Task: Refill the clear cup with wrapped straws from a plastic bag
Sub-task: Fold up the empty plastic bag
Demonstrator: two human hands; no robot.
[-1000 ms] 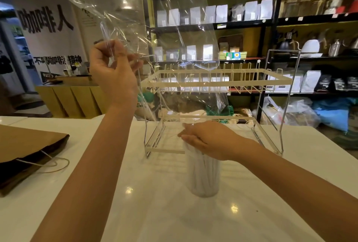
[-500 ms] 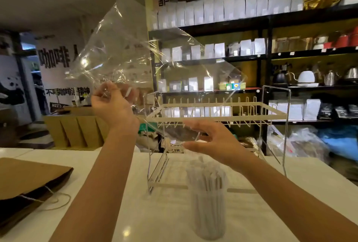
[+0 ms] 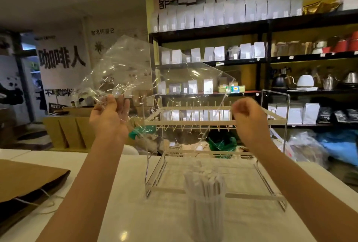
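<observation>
A clear cup packed with white wrapped straws stands on the white counter near the front edge. An empty, crinkled clear plastic bag is stretched in the air above it. My left hand pinches the bag's left edge at chest height. My right hand is raised on the right, fingers curled around the bag's right corner; its motion blur hides the exact grip.
A two-tier wire rack stands on the white counter right behind the cup. A brown paper bag with string handles lies at the left. Dark shelves of white pouches and kettles fill the background.
My right hand has left the straws in the cup and risen to the bag's right corner. The bag has come down and now spreads between both hands. The view has tilted up.
</observation>
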